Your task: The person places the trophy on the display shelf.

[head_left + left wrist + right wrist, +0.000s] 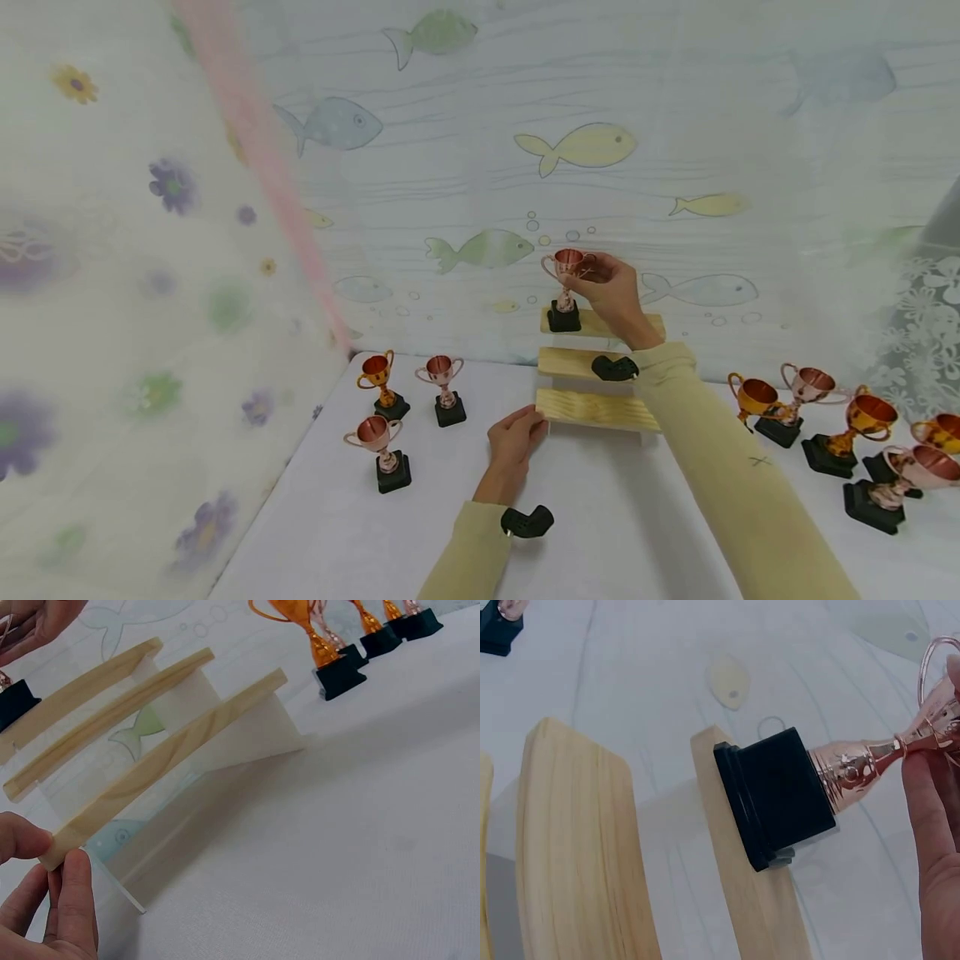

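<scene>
A three-step wooden stand sits mid-table against the fish-patterned backdrop. My right hand grips a rose-copper trophy by its cup and stem. The trophy's black base rests on the left end of the top step. In the right wrist view my fingers curl round the stem. My left hand pinches the left end of the lowest step, thumb on one side and fingers on the other.
Three small trophies stand left of the stand. Several gold and copper ones cluster at the right edge. A floral curtain walls the left side. The tabletop is white.
</scene>
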Motion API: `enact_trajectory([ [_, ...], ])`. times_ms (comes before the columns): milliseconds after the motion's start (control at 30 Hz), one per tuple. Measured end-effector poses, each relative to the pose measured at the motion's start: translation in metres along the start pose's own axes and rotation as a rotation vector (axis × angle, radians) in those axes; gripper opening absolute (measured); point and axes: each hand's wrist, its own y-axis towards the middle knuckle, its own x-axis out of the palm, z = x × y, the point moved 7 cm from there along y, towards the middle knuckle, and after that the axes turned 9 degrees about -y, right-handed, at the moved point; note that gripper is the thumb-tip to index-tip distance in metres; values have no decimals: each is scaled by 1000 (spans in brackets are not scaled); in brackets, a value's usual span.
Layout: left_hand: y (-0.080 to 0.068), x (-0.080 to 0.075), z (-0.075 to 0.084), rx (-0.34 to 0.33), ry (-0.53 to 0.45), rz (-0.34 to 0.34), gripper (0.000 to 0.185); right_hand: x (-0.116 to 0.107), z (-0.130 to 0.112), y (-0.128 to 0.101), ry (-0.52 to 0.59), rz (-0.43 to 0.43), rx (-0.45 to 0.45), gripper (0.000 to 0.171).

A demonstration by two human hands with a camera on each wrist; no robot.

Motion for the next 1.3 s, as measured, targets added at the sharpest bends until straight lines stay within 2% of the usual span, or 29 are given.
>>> enact_trajectory([
  [333, -2, 0, 0, -7, 6, -4, 33, 2, 21, 12, -15, 38, -16, 35],
  [467, -3, 1, 1, -9, 9, 1, 33, 2, 21, 13, -9, 37, -25, 37],
  [767, -5, 1, 3, -7, 14, 6, 32, 5, -2, -3, 9, 42, -4, 36],
  [1033, -3, 1, 0, 7, 21, 8, 33, 2, 31, -4, -27, 17, -21, 61],
  [1133, -1, 0, -1, -1, 25, 20, 33, -3, 33, -13, -28, 15, -19, 65],
  [1300, -1, -1, -2, 5, 24, 32, 34, -19, 33, -35, -123, 53, -27, 63],
])
